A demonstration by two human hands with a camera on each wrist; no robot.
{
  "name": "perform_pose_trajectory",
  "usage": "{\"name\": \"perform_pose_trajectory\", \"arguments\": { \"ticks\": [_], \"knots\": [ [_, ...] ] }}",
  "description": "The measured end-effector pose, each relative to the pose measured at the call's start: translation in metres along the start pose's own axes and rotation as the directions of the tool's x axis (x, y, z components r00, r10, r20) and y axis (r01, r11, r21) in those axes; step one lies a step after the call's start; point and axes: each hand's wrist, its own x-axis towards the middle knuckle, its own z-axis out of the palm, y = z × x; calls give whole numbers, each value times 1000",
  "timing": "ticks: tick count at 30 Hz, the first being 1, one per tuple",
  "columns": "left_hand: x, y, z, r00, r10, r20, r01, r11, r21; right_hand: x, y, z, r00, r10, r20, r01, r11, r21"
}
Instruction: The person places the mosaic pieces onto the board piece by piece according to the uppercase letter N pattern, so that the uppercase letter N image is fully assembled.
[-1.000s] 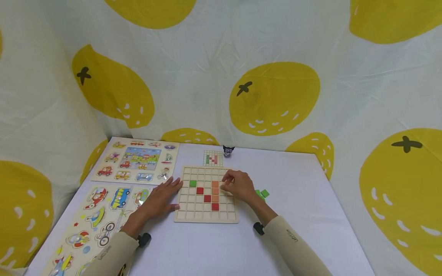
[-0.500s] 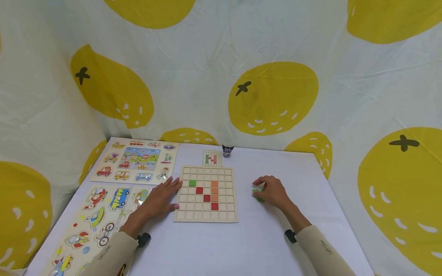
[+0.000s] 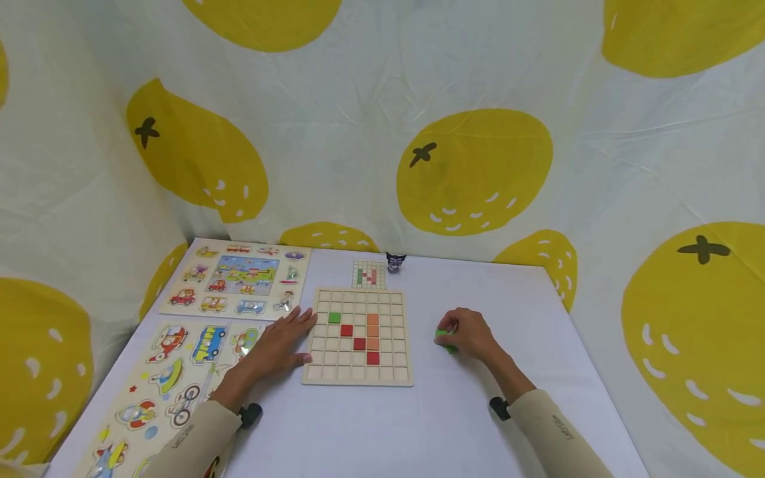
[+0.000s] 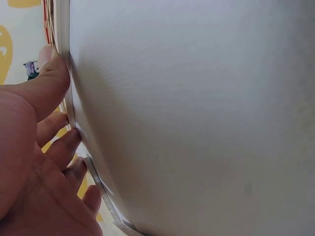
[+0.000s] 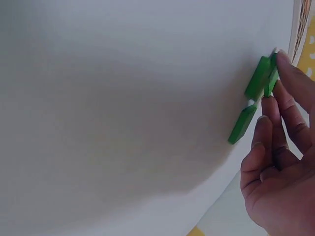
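A wooden grid board [image 3: 335, 375] lies on the white table, bearing one green tile [image 3: 335, 318], several red tiles [image 3: 359, 344] and a column of orange tiles [image 3: 373, 330]. Along its left edge rests my left hand [image 3: 279, 345], fingers extended and fingertips at the rim. To the right of the board, my right hand [image 3: 469, 334] pinches a green tile [image 5: 270, 78] between thumb and fingers. Two more green tiles [image 5: 242, 124] lie on the table under it, seen in the right wrist view; the hand partly covers them in the head view.
Behind the board stand a small pattern card [image 3: 368, 273] and a dark-eared figurine [image 3: 395, 262]. Picture puzzle boards [image 3: 197, 309] with vehicles cover the left side of the table. A fruit-print curtain [image 3: 335, 166] hangs behind.
My right hand has moved from the board's right side out to the green tiles and now pinches one. The left hand stays at the board's edge.
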Motion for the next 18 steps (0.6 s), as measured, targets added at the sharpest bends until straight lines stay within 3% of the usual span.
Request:
{"name": "perform_pose_trajectory", "arguments": {
  "ticks": [18],
  "knots": [
    [1, -2, 3, 1000, -7, 5, 7, 1000, 22, 10, -43, 25, 994, -61, -91, 65, 997, 51]
  ]
}}
